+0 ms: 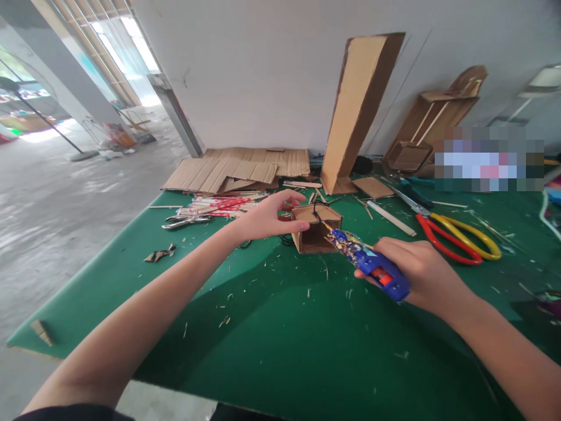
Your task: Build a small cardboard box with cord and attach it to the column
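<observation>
A small open-fronted cardboard box (319, 215) sits on the green table, with a black cord (315, 211) tied in a knot over its top. My left hand (283, 217) grips the box's left corner, thumb across its front edge and fingers curved behind. My right hand (405, 263) is wrapped round a blue hot glue gun (368, 260), whose body is crusted with residue. The nozzle points up and left and meets the box's front opening near the cord; whether it touches cannot be made out.
Cardboard sheets (236, 166) and red-and-white packets of sticks (223, 204) lie behind my left hand, near metal scissors (186, 221). A tall cardboard piece (355, 111) stands by the wall. Large red-and-yellow-handled shears (460, 237) and a white glue stick (391, 218) lie right.
</observation>
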The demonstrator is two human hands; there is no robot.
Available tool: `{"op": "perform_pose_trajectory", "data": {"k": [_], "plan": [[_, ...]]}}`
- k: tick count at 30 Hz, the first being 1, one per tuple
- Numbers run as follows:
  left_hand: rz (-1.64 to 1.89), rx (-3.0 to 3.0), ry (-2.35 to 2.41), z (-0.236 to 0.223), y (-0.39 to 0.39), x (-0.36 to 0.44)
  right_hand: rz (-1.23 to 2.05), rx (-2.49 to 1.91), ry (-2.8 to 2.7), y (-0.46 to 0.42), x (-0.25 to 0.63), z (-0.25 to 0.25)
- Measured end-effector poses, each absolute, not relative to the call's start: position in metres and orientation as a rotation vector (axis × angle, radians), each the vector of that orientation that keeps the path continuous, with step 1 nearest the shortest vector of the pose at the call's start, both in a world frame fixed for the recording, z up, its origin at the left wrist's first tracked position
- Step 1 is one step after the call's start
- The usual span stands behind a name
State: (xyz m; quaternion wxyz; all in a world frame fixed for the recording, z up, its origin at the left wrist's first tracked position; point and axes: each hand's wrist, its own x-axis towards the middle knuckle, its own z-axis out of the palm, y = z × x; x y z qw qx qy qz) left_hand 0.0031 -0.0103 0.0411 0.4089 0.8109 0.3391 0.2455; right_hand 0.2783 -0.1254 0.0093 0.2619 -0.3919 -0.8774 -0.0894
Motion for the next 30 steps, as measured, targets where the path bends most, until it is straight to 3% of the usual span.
{"op": "perform_pose_trajectory", "data": {"k": [30], "plan": [[0.382, 1.764, 0.908, 0.051, -0.017, 0.007, -0.222, -1.012, -2.345, -0.130, 0.272, 0.018]]}}
